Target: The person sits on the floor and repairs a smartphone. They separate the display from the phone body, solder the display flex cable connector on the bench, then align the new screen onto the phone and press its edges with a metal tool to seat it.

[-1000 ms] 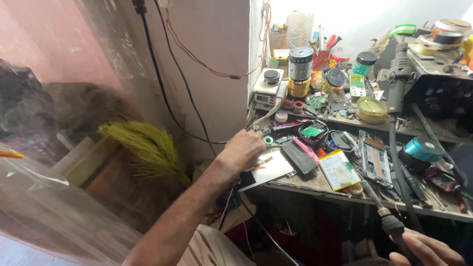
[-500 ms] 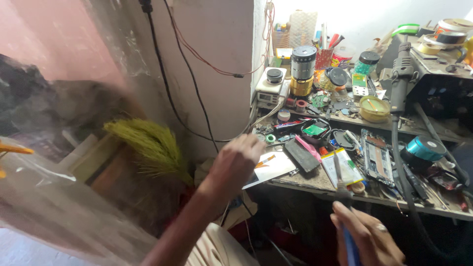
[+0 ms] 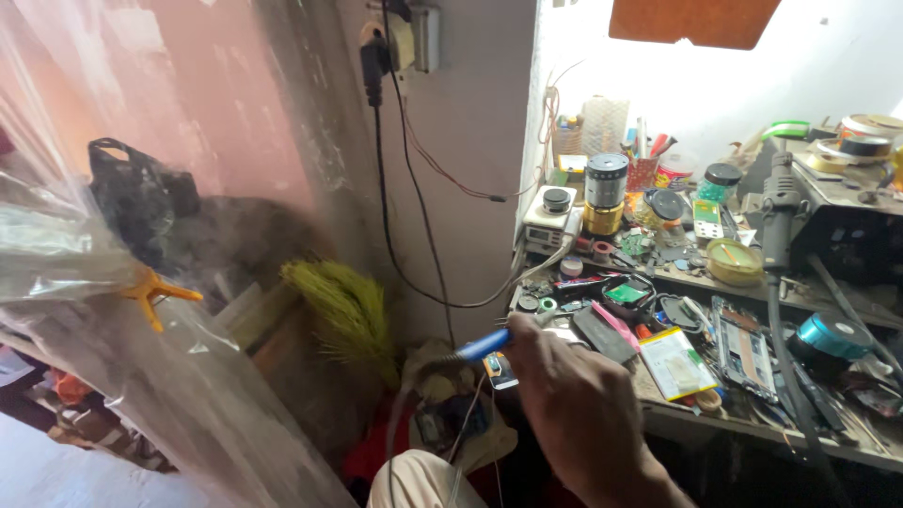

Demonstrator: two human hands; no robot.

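Observation:
My right hand (image 3: 574, 395) reaches in from the bottom and is closed around a blue-handled soldering iron (image 3: 484, 345). The handle sticks out to the left of my fist, and its grey cable (image 3: 404, 395) loops down toward my knee. My hand hides the iron's tip. The hand hovers over the left front corner of the cluttered workbench (image 3: 743, 423), just above a small phone part (image 3: 499, 372) at the bench edge. My left hand is out of view.
The bench holds a yellow battery pack (image 3: 673, 362), opened phones, tools, a teal tape roll (image 3: 828, 334) and a hot-air handle (image 3: 776, 216). A yellow-green broom (image 3: 348, 310) leans at the left. A plugged wall socket (image 3: 376, 47) is above, and a clear plastic sheet (image 3: 113, 282) hangs at the left.
My left hand has left the white board at the bench edge and gone out of view. My right hand has moved up and left with the blue soldering iron. The view has tilted up.

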